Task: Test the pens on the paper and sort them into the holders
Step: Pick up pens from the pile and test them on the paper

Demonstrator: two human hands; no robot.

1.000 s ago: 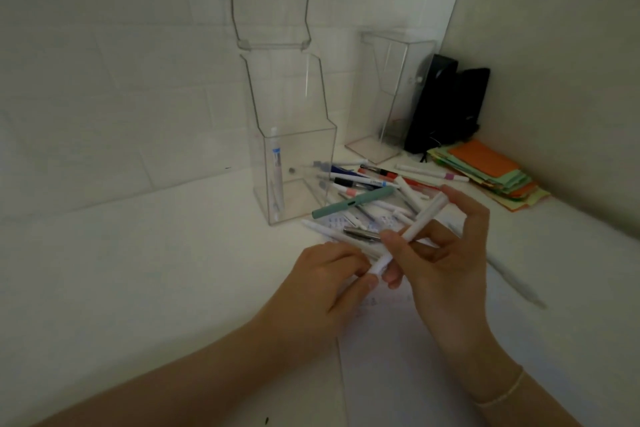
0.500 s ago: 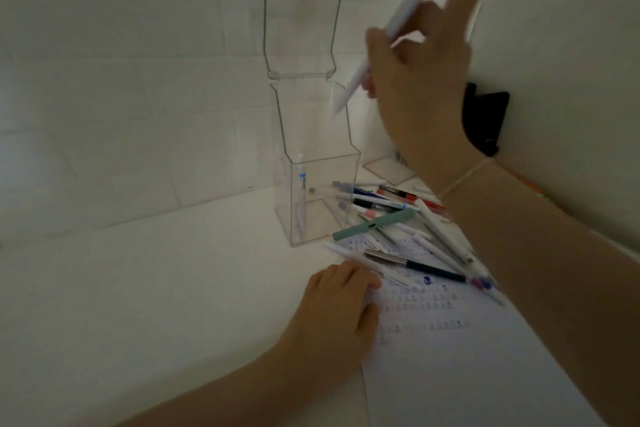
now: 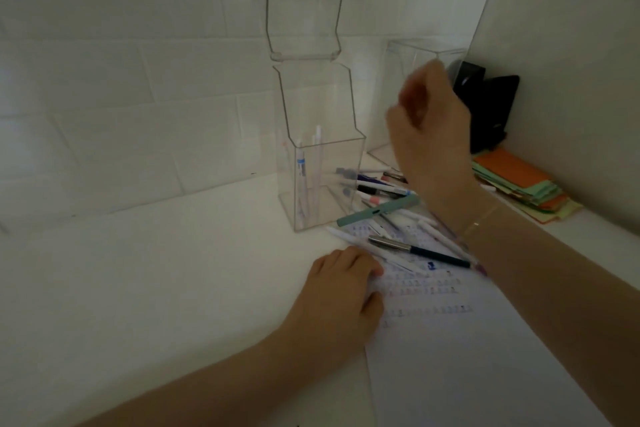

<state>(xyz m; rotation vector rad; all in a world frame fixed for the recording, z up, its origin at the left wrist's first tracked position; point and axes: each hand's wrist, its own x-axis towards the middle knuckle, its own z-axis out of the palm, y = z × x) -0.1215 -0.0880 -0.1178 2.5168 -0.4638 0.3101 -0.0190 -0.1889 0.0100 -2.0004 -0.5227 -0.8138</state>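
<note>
White pen [image 3: 317, 163] now stands in holder [image 3: 325, 180], right hand [image 3: 429, 125] empty

We see two bare forearms, no sleeves in view. Right hand [image 3: 429, 135] blurred, upper right of centre; thin pale bracelet [image 3: 479, 218] circles its wrist. Left hand [image 3: 341, 291], lower centre, shows no ring, no watch; fingers [image 3: 349, 262] bare.
</note>
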